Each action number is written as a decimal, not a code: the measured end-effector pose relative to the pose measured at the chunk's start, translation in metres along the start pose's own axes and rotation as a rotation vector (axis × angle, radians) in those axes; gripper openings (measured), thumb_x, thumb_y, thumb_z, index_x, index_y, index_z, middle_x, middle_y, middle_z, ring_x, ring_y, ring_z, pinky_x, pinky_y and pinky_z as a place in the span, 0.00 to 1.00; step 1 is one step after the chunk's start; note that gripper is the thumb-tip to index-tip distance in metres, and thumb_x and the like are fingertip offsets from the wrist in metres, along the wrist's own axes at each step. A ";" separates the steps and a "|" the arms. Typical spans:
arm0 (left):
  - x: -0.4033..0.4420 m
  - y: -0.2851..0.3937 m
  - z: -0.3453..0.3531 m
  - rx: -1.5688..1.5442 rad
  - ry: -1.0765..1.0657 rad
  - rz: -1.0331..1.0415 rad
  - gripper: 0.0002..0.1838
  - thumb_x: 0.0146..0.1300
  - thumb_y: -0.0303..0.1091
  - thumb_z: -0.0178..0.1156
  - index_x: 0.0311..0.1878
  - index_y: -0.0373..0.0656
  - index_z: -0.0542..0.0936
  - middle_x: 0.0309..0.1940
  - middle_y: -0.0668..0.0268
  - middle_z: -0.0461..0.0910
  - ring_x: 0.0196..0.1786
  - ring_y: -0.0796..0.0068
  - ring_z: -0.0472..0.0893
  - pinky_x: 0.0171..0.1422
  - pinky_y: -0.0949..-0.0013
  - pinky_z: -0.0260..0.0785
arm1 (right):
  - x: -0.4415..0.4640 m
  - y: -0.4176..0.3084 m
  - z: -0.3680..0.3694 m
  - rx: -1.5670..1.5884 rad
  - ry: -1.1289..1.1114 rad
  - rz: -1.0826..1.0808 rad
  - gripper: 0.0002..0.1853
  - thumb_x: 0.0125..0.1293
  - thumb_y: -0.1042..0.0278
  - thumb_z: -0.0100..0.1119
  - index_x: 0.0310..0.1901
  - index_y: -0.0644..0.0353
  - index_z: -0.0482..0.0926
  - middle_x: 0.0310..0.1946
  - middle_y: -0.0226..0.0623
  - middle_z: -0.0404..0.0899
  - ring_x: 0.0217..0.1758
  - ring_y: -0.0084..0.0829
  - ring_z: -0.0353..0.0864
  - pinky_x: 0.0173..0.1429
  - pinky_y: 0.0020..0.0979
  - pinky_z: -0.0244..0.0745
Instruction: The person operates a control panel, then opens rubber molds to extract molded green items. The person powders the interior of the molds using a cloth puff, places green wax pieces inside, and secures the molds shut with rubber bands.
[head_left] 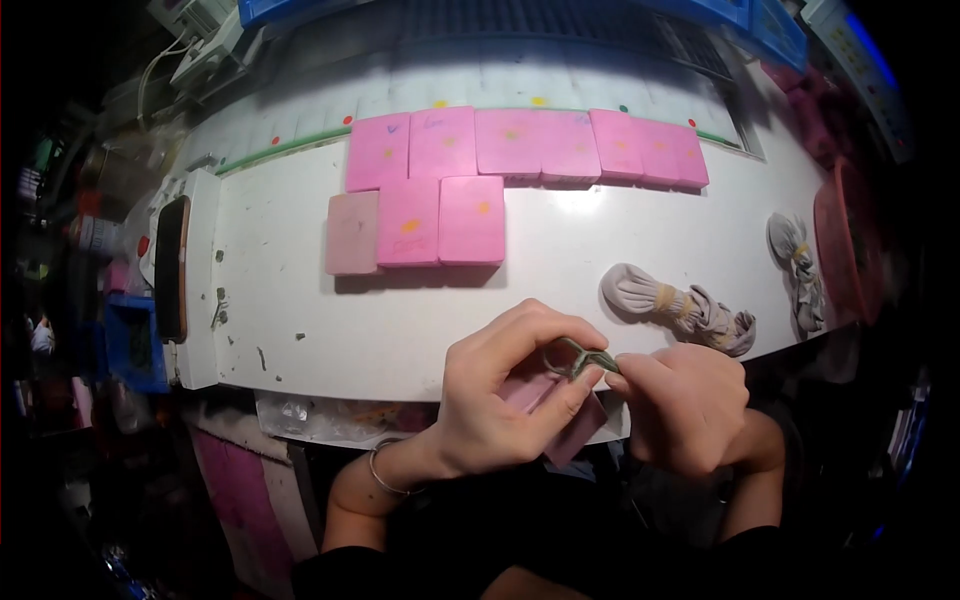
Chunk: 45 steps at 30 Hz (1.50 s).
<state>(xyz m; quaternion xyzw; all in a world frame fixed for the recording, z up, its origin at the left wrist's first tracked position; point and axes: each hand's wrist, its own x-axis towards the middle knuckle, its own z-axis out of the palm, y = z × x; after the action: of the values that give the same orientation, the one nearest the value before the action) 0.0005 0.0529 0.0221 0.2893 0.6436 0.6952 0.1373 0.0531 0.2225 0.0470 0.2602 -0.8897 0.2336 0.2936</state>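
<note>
My left hand [505, 395] is closed on a pink block [575, 432], which shows below and between its fingers at the table's front edge. A thin green strip [580, 354] forms a loop above the block, near the left thumb and forefinger. The fingertips of my right hand [690, 405] pinch the other end of this strip, close beside the left thumb. Most of the block is hidden by the left hand.
Pink blocks [442, 145] stand in two rows on the white table [560, 235]. Tied grey cloth bundles [680, 308] lie at the right, near a reddish basin [848, 240]. A phone [173, 268] rests at the left edge. Green scraps lie nearby.
</note>
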 end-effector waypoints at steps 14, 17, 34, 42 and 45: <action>0.002 -0.002 -0.009 0.282 0.020 -0.022 0.11 0.49 0.20 0.63 0.38 0.38 0.78 0.27 0.63 0.76 0.29 0.75 0.79 0.33 0.76 0.71 | -0.014 0.017 -0.005 0.871 -0.841 0.924 0.20 0.70 0.61 0.45 0.23 0.66 0.72 0.10 0.30 0.64 0.15 0.20 0.63 0.21 0.27 0.59; 0.003 -0.002 -0.008 0.282 0.027 -0.080 0.10 0.49 0.21 0.64 0.37 0.38 0.78 0.26 0.64 0.76 0.29 0.76 0.78 0.34 0.76 0.70 | -0.029 0.011 0.003 0.650 -0.654 0.819 0.13 0.66 0.63 0.53 0.30 0.65 0.75 0.14 0.34 0.69 0.17 0.25 0.69 0.24 0.28 0.64; 0.014 -0.017 0.003 -0.317 0.062 -0.397 0.13 0.58 0.22 0.59 0.47 0.31 0.76 0.31 0.68 0.76 0.33 0.85 0.74 0.41 0.82 0.68 | 0.061 0.168 -0.095 0.171 0.230 0.641 0.06 0.60 0.79 0.53 0.37 0.70 0.76 0.27 0.40 0.79 0.24 0.25 0.80 0.22 0.22 0.74; 0.012 -0.029 -0.001 -0.451 0.204 -0.429 0.11 0.59 0.24 0.57 0.45 0.31 0.77 0.33 0.64 0.78 0.35 0.82 0.76 0.41 0.79 0.69 | 0.085 0.150 -0.095 0.328 0.261 0.471 0.16 0.48 0.88 0.35 0.26 0.70 0.78 0.24 0.39 0.79 0.24 0.23 0.78 0.27 0.22 0.72; 0.013 -0.036 -0.003 -0.447 0.229 -0.438 0.10 0.60 0.25 0.56 0.44 0.31 0.77 0.32 0.64 0.78 0.35 0.80 0.76 0.41 0.78 0.69 | 0.066 0.058 -0.090 0.442 -0.360 0.092 0.07 0.49 0.82 0.47 0.22 0.67 0.76 0.23 0.41 0.78 0.22 0.32 0.76 0.27 0.26 0.70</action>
<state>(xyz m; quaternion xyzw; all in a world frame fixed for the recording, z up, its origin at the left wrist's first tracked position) -0.0181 0.0620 -0.0098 0.0267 0.5333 0.8011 0.2705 0.0089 0.2962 0.1388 0.3147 -0.8658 0.3850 0.0562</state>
